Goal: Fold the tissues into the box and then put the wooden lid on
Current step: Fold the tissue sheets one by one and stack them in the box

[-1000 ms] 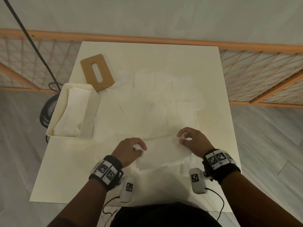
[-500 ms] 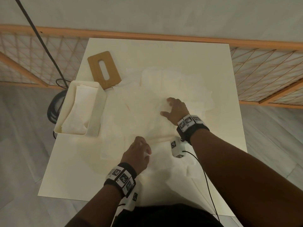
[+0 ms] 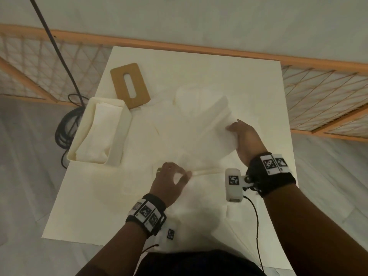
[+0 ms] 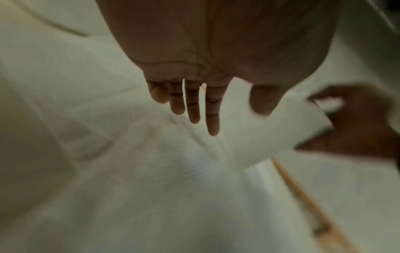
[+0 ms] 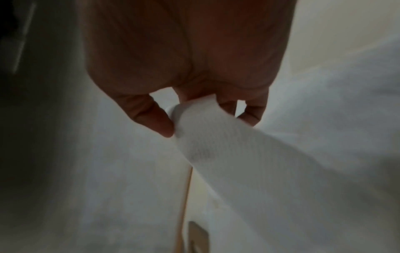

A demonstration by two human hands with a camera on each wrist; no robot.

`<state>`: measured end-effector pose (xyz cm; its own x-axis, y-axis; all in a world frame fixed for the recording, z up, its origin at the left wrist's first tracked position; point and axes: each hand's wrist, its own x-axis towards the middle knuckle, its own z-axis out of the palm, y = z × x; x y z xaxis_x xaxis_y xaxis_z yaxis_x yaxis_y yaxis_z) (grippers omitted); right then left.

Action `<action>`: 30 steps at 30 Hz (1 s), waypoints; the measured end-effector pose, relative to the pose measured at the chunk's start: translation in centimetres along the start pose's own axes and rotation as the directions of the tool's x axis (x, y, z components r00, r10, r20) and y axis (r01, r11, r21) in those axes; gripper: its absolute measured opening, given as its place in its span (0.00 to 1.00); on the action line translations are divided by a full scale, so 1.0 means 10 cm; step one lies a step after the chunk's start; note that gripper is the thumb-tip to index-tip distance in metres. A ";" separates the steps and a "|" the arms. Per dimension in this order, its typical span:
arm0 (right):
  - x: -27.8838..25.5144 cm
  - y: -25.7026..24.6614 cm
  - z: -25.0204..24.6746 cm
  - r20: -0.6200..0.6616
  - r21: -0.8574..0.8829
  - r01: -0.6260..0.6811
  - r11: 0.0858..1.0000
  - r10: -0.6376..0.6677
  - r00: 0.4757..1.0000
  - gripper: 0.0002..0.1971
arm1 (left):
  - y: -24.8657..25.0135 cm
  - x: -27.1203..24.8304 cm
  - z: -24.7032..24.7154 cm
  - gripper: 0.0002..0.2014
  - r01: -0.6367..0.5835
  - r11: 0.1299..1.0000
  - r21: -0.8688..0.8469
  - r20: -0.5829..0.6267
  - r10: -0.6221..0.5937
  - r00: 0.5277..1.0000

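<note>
White tissue (image 3: 217,124) pinched in right hand (image 3: 246,139), left hand (image 4: 190,95) fingers straight, one box (image 3: 119,136), one lid (image 3: 129,84)

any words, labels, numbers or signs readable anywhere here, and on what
None can be read.
Wristbands: black-and-white square code patterns, no letters.
Wrist camera: the same kind of code square, no text.
Wooden lid, box, tissues: plain, no print.

Bare forearms, each with a black fabric wristband (image 3: 273,174) bearing white square tags printed with black fiducial patterns. White box-shaped wrist camera (image 3: 233,185) with one such tag, bracketed beside the band, trailing a thin black cable (image 3: 256,220). Dark garment (image 3: 199,262) at the torso.
</note>
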<state>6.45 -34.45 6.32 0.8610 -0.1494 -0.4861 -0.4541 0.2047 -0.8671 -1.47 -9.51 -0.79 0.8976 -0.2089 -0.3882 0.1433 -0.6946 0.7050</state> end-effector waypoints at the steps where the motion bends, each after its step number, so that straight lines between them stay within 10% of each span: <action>1: -0.11 0.00 -0.01 0.029 0.160 -0.041 0.986 0.036 0.999 0.20 | 0.11 0.04 -0.04 0.35 0.088 0.973 -0.214 0.014 -0.088 0.996; 5: -0.52 0.04 -0.06 0.130 0.473 -0.191 0.860 0.146 0.981 0.18 | 0.53 0.22 -0.12 0.41 0.385 0.439 -0.812 0.339 -0.183 0.923; 8: -0.69 0.11 -0.11 0.173 0.558 -0.236 0.795 0.166 0.971 0.20 | 0.69 0.28 -0.12 0.29 0.344 0.296 -0.891 0.318 -0.132 0.939; 14: -0.80 0.21 -0.33 0.235 0.474 -0.268 0.838 0.173 0.957 0.27 | 0.54 0.32 -0.28 0.19 0.085 0.489 -0.868 0.062 -0.063 0.996; 20: -0.62 0.19 -0.48 0.258 0.045 -0.116 0.992 0.100 0.961 0.21 | 0.45 0.24 -0.55 0.17 0.053 0.713 -0.699 0.060 -0.015 0.998; 30: -0.55 0.30 -0.65 0.244 -0.118 -0.015 0.993 0.044 0.969 0.13 | 0.36 0.14 -0.62 0.07 -0.074 0.705 -0.706 -0.056 0.049 0.997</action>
<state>-1.08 -39.28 5.69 0.8703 0.1002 -0.4823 -0.4907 0.0910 -0.8665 2.90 -8.02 4.91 0.9253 -0.2036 -0.3198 0.3290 0.0118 0.9443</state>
